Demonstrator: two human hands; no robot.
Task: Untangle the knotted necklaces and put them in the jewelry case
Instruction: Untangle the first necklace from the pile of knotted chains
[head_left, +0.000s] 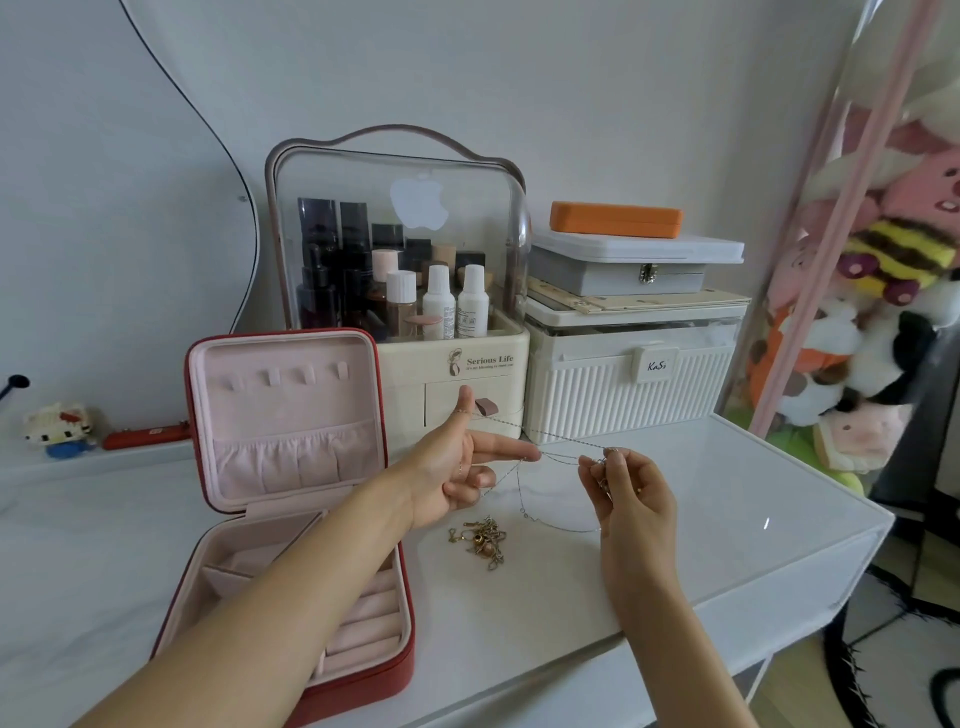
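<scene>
A thin silver necklace (558, 460) is stretched in the air between my two hands above the white table. My left hand (457, 467) has its thumb up and forefinger straight, with the chain looped over both; its other fingers are curled. My right hand (628, 488) pinches the other end of the chain by its small pendant. A loop of the chain hangs down to the table. A tangled heap of gold necklaces (480, 540) lies on the table below my left hand. The red jewelry case (400, 670) stands open at the left, pink lining showing.
A clear-lidded cosmetics organizer (415, 260) and a ribbed white storage box (623, 384) with stacked boxes stand behind my hands. Plush toys (883, 312) fill a transparent holder at right. The table edge (779, 587) runs near my right arm. A small toy figure (60, 426) sits far left.
</scene>
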